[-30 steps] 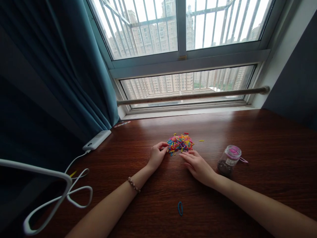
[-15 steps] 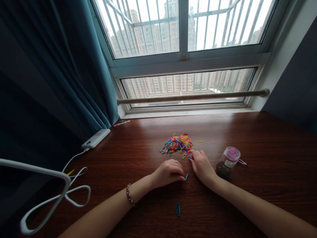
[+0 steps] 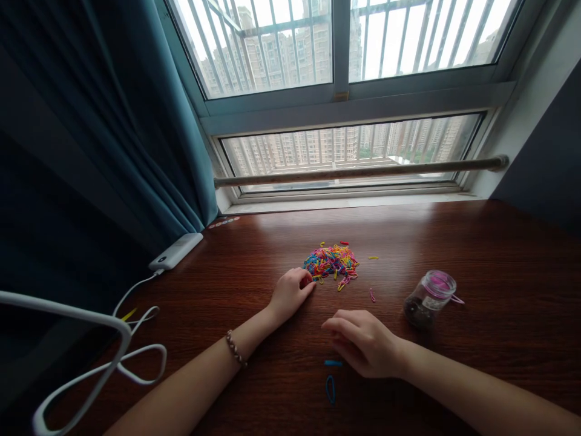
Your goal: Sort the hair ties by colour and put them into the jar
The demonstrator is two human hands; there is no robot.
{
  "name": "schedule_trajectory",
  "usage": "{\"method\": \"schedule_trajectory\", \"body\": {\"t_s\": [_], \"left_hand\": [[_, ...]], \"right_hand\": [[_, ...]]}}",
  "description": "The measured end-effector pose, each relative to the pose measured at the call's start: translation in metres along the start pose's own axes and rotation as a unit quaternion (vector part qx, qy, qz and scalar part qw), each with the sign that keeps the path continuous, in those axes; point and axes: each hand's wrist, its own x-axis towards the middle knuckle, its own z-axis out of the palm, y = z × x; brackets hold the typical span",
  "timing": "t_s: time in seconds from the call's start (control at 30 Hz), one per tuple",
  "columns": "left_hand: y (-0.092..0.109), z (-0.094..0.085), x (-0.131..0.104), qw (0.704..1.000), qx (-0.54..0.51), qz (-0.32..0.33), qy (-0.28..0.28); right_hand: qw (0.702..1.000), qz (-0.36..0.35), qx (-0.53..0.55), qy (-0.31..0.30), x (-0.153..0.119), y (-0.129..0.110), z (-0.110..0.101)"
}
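Observation:
A heap of small colourful rubber bands (image 3: 332,259) lies on the brown table. At the heap's left edge is my left hand (image 3: 290,293), its thumb and fingertips closed around a small blue rubber band at the edge. Lower and to the right, my right hand (image 3: 365,344) hovers low over the table with loosely bent fingers and nothing visible in them. Just below its fingers lies a blue rubber band (image 3: 333,363), stretched flat sideways. A blue loop-shaped rubber band (image 3: 330,389) lies beneath that one. One pink rubber band (image 3: 372,295) sits apart, right of the heap.
A clear jar (image 3: 429,300) with a pink lid and dark contents stands right of my right hand. On the left are a white power strip (image 3: 177,251) and a looped white cable (image 3: 136,348). A single yellow band (image 3: 373,258) lies beyond the heap, toward the window.
My left hand has moved up to the heap's edge. My right hand has drawn back toward me. The second blue band now lies sideways above the loop, and a pink band shows right of the heap.

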Motion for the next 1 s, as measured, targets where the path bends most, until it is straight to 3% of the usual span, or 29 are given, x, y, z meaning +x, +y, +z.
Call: {"method": "schedule_trajectory", "body": {"t_s": [0.1,0.2,0.27,0.37,0.5,0.6,0.67,0.8,0.9,1.0], "left_hand": [[-0.002,0.001,0.0,1.0,-0.01,-0.011,0.006],[0.001,-0.002,0.0,0.999,-0.036,-0.008,0.011],[0.007,-0.007,-0.001,0.998,-0.067,0.016,0.002],[0.021,-0.014,-0.007,0.985,-0.119,0.108,-0.063],[0.037,-0.017,-0.019,0.945,-0.147,0.243,-0.164],[0.035,-0.018,-0.019,0.938,-0.151,0.275,-0.148],[0.024,-0.02,-0.011,0.956,-0.153,0.236,-0.089],[-0.01,-0.02,0.009,0.991,-0.117,0.036,0.061],[-0.031,-0.014,0.017,0.991,-0.072,-0.095,0.056],[-0.037,-0.008,0.017,0.991,-0.054,-0.122,0.031]], "right_hand": [[0.995,0.058,-0.023,0.073,0.001,0.006,0.002],[0.971,0.151,-0.055,0.178,0.004,0.021,0.003],[0.956,0.196,-0.072,0.206,0.005,0.032,0.003],[0.949,0.23,-0.089,0.195,0.005,0.045,0.006],[0.945,0.251,-0.137,0.161,0.002,0.057,0.013],[0.938,0.271,-0.173,0.128,0.001,0.06,0.015],[0.935,0.281,-0.187,0.109,0.001,0.06,0.015],[0.932,0.292,-0.192,0.095,0.002,0.058,0.013],[0.932,0.295,-0.191,0.09,0.003,0.056,0.011],[0.931,0.295,-0.196,0.084,0.004,0.055,0.011]]}}
